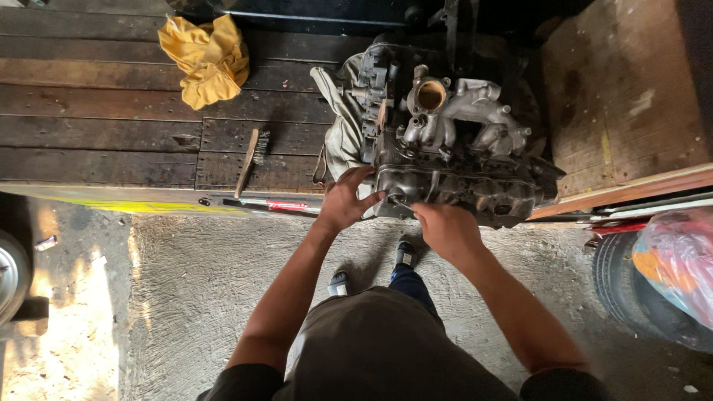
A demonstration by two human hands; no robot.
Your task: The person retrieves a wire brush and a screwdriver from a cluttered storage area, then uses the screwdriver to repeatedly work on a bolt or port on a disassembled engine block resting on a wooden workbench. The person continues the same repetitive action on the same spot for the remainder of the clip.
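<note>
Head view, near to far. The person stands on the concrete floor point(223, 282) at the edge of the wooden desk point(96, 119). The left hand point(343, 202) grips the near left corner of the engine block point(453, 156), fingers curled over the casting. The right hand point(445, 229) presses against the near lower edge; whether it holds a small tool cannot be told, since the knuckles cover the contact point.

Hazards:
- The engine block sits at the desk edge, directly above the person's shoes point(405, 254). A hard pull could tip it off.
- An oily casting may let either hand slip onto sharp flanges.
- The grey cloth point(338, 137) beneath may slide, shifting the block.

Farther back lie a wire brush point(251, 157) and a yellow rag point(206, 59), well apart from the work.
</note>
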